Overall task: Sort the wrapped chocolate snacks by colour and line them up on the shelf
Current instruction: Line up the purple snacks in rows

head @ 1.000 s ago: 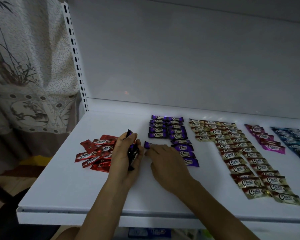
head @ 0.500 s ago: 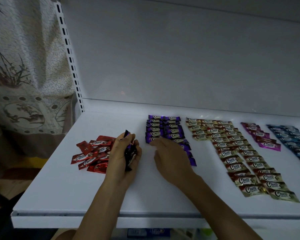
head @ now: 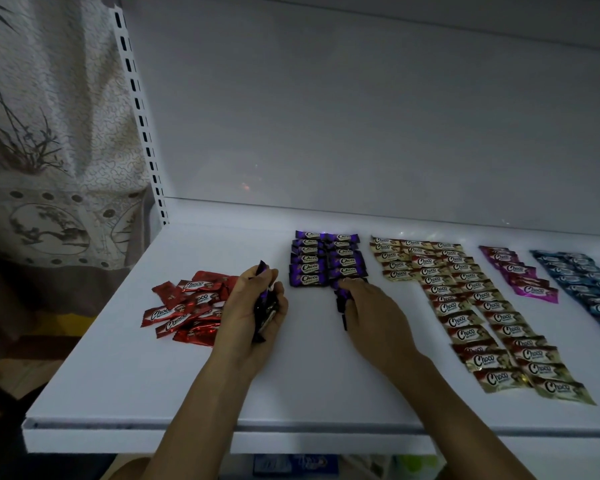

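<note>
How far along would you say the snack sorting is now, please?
Gold snacks, pink snacks and blue snacks lie in rows, seemingly done. Purple is in hand: the left hand grips a purple bunch while the right hand touches the purple rows. The red pile lies loose, not yet lined up.

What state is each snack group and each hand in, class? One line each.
Red foil-wrapped snacks: loose heap.
Purple foil-wrapped snacks: two lined-up columns.
Gold foil-wrapped snacks: lined-up columns.
Magenta foil-wrapped snacks: one lined-up column.
Blue foil-wrapped snacks: lined up, partly cropped.
Left hand: grips a purple bunch.
Right hand: straight fingers touching purple column.
</note>
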A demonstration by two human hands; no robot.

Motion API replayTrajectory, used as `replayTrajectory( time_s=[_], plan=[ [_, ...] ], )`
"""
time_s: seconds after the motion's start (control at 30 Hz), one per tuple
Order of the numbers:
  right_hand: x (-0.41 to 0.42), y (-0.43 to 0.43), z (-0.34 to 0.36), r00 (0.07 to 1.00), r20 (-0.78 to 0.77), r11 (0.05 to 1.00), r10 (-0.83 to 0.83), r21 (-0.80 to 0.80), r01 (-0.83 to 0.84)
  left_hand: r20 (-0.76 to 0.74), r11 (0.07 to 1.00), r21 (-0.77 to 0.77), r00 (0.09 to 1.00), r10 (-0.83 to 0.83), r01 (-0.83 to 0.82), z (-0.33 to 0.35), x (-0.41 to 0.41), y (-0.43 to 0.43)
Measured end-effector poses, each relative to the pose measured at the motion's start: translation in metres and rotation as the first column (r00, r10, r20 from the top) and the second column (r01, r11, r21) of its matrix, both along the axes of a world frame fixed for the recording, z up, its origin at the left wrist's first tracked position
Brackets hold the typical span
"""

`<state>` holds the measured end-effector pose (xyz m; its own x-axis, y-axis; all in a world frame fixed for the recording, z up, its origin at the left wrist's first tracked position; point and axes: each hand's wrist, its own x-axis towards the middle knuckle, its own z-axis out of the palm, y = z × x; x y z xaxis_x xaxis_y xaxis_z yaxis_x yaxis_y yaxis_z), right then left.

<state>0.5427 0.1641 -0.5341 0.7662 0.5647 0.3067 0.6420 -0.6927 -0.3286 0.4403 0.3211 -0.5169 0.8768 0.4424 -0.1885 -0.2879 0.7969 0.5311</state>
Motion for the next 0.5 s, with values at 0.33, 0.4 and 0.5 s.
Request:
replayTrajectory(
  time_s=[0.33, 0.4, 0.5],
  plan=[
    [-0.040, 0.036, 0.058, 0.774, -0.520, 0.771, 0.363, 0.633, 0.064, 0.019, 0.618, 0.785, 0.999, 0.036, -0.037, -0.008, -0.001, -0.012],
    [-0.038, 0.035, 0.059, 0.736, -0.583, 0.773, 0.345, 0.621, 0.130, 0.092, 0.421, 0.898, 0.990, 0.107, -0.129, -0.013, -0.001, -0.015],
    [-0.034, 0.028, 0.058, 0.677, -0.630, 0.743, 0.381, 0.644, 0.182, 0.099, 0.375, 0.917, 0.988, 0.116, -0.136, -0.013, -0.001, -0.016]
  ],
)
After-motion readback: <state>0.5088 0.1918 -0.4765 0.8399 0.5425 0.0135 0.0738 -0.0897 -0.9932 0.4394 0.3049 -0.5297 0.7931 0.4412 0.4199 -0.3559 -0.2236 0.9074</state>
